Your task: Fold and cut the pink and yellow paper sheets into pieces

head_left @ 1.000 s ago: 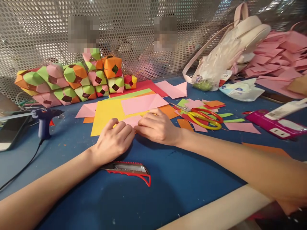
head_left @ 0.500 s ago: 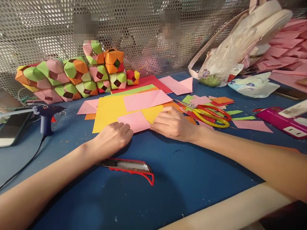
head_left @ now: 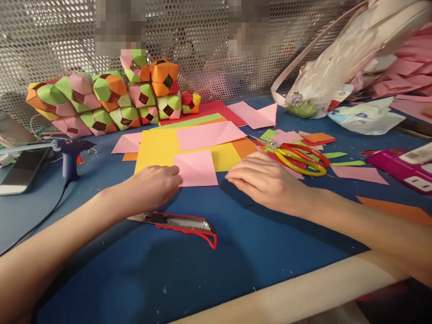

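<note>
A small pink sheet of paper (head_left: pixel 197 168) lies over the front edge of a larger yellow sheet (head_left: pixel 157 144). At its left edge my left hand (head_left: pixel 153 184) is closed, with the fingertips on the paper. My right hand (head_left: pixel 263 180) is a short way right of the sheet, its fingers pressed together and nothing seen in them. A red-edged utility knife (head_left: pixel 185 222) rests on the table just below my left hand. Another pink strip (head_left: pixel 209 135) lies further back on the yellow sheet. Scissors with yellow and red handles (head_left: pixel 297 159) lie beyond my right hand.
Folded paper blocks (head_left: pixel 111 92) are stacked at the back left before a perforated metal screen (head_left: pixel 202 54). A blue glue gun (head_left: pixel 70 157) stands at left with its cord trailing forward. On the right are a magenta power strip (head_left: pixel 391 164), a plastic packet (head_left: pixel 366 117) and paper scraps.
My right hand has come off the pink sheet and moved right. The sheet now lies flatter and squarer, with my left hand still at its left edge. The view has shifted slightly.
</note>
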Demonstrator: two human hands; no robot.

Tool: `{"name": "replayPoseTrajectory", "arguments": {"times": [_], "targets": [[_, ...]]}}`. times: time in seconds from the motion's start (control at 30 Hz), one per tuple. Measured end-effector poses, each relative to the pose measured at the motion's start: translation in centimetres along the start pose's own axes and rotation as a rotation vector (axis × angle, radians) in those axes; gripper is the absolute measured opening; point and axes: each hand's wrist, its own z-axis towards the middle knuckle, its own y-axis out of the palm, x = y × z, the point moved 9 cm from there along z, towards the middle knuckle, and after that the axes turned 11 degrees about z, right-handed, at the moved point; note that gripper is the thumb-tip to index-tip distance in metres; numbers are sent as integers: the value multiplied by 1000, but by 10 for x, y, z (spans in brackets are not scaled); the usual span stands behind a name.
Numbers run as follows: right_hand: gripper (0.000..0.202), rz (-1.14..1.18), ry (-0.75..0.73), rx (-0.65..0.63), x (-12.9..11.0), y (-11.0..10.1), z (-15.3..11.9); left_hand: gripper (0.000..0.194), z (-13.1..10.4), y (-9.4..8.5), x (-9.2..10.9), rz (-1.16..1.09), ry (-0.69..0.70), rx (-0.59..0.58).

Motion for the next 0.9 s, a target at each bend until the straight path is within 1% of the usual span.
{"name": "replayPoseTrajectory", "arguments": {"times": [0.13,0.23,0.3,0.37,0.43,0.5,0.6,0.63,0.7,0.77,0.83,0.9], "targets": [[15,81,48,6,-16,-7,0,21,-5,-17,-19,-18,-118,59],[16,69,48,22,-17,-14,1,21,-12,-34,-32,-5,-200,152],[15,5,70,18,-9,-20,-3,22,-17,-46,-39,-6,-235,225],[16,-97,122,-21,6,-23,-10,23,-20,-55,-43,-14,-255,279],[23,-182,182,-59,23,-25,-19,25,-22,-61,-46,-26,-271,315],[31,-229,219,-71,35,-27,-25,26,-23,-65,-46,-39,-285,336],[33,-279,214,-119,39,-21,-21,27,-24,-69,-47,-51,-320,358],[34,-275,203,-127,36,-18,-16,27,-25,-71,-47,-50,-334,363],[34,-189,177,-118,22,-10,-3,27,-27,-74,-46,-38,-357,368],[30,-28,136,-107,-4,2,13,27,-28,-77,-45,-25,-365,374],[27,128,135,-152,-31,21,28,26,-30,-80,-44,-14,-366,388],[29,236,137,-250,-58,47,39,26,-31,-82,-43,1,-367,408]]}}
